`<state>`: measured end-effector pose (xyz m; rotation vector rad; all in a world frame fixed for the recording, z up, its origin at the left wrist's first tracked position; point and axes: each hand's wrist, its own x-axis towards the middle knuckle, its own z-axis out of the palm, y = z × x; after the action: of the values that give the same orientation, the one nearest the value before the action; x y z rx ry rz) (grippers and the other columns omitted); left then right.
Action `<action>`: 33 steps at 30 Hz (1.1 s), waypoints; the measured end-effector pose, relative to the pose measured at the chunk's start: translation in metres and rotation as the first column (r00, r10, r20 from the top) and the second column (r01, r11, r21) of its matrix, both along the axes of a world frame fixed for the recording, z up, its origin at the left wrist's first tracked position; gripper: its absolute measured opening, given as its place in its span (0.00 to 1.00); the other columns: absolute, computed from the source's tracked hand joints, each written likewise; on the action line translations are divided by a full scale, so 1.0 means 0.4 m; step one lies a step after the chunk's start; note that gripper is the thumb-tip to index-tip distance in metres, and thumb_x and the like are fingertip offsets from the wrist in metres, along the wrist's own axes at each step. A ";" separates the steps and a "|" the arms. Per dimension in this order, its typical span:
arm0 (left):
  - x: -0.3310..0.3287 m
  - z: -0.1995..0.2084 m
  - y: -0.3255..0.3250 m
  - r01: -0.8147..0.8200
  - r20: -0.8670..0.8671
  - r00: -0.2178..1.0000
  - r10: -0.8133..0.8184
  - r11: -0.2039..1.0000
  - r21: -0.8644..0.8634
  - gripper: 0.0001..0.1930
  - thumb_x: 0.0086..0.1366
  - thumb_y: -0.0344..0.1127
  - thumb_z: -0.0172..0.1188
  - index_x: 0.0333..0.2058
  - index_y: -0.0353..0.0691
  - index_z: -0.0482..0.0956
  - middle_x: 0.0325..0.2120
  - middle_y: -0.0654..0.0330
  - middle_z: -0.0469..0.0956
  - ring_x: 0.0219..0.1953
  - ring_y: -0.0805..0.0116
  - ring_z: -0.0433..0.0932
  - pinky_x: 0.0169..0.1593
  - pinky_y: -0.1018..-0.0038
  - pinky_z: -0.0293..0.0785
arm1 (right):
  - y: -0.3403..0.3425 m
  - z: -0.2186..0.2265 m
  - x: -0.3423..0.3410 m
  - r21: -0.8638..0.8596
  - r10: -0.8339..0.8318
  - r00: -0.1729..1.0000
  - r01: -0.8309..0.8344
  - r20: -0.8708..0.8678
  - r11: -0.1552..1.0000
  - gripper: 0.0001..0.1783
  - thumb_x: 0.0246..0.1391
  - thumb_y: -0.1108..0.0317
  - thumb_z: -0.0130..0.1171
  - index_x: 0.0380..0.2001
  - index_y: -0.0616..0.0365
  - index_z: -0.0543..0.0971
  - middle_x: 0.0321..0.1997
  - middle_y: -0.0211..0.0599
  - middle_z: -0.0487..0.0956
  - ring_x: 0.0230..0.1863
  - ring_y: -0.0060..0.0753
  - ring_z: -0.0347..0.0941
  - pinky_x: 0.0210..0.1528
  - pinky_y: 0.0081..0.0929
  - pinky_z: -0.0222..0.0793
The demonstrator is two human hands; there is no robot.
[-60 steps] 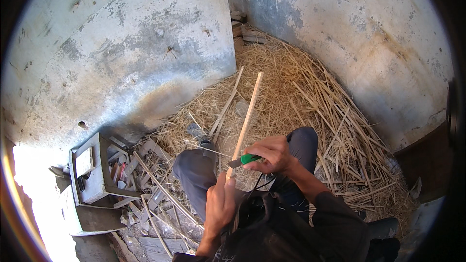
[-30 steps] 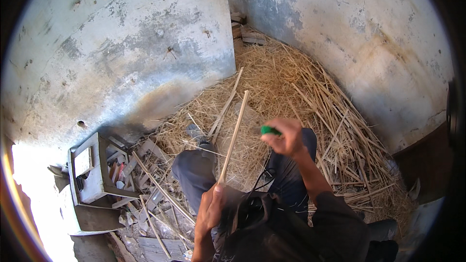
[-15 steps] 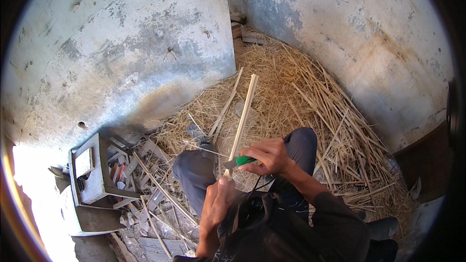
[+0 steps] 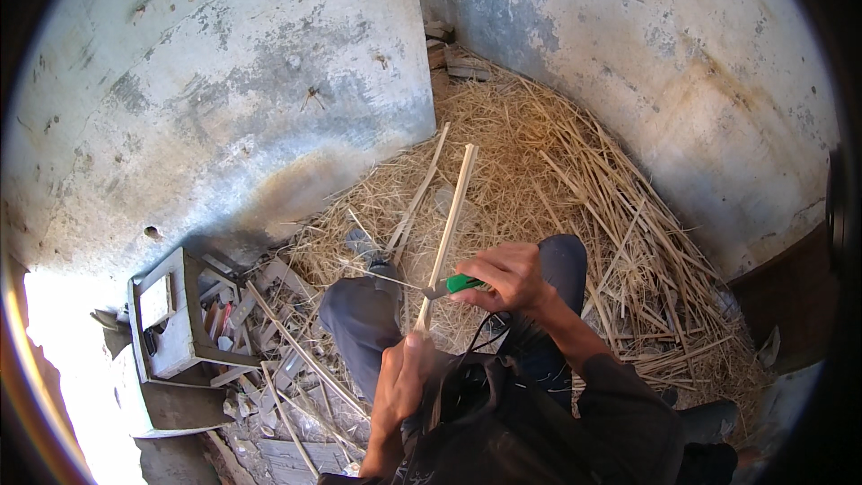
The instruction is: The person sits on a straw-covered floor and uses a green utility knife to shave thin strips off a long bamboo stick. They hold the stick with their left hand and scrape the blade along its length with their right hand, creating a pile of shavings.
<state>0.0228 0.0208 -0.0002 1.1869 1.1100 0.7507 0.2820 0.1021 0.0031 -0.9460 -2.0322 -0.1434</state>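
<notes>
My left hand (image 4: 400, 375) is closed round the lower end of a long pale bamboo strip (image 4: 452, 207), which slants up and away from me. In my right hand (image 4: 508, 277) is a knife with a green handle (image 4: 462, 283). Its dark blade (image 4: 435, 290) lies against the strip, a short way beyond my left thumb. A thin sliver (image 4: 388, 278) stretches left from the strip near the blade. My fingers hide part of the knife's handle.
Shavings (image 4: 512, 135) and loose strips (image 4: 620, 189) cover the floor ahead and to the right. At left, an open wooden box (image 4: 182, 305) holds odds and ends beside wood scraps. Stained walls (image 4: 269, 81) rise behind. My bent knees (image 4: 359, 314) flank the work.
The knife and my right hand have moved a little up and away along the strip, farther from my left thumb. The strip's far end has dipped slightly. My left hand keeps its hold.
</notes>
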 end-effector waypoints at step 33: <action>0.031 0.037 0.041 -0.094 -0.137 0.982 0.132 0.962 0.256 0.16 0.78 0.40 0.59 0.39 0.29 0.82 0.22 0.55 0.76 0.28 0.74 0.70 0.35 0.67 0.71 | 0.000 -0.038 -0.031 -0.069 0.120 0.983 -0.130 -0.142 0.989 0.22 0.56 0.45 0.77 0.34 0.54 0.86 0.25 0.30 0.83 0.21 0.36 0.81 0.25 0.33 0.74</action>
<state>0.0352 0.0372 0.0145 1.4203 1.2452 0.9202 0.2696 0.1021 -0.0122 -0.8492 -1.9744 0.0684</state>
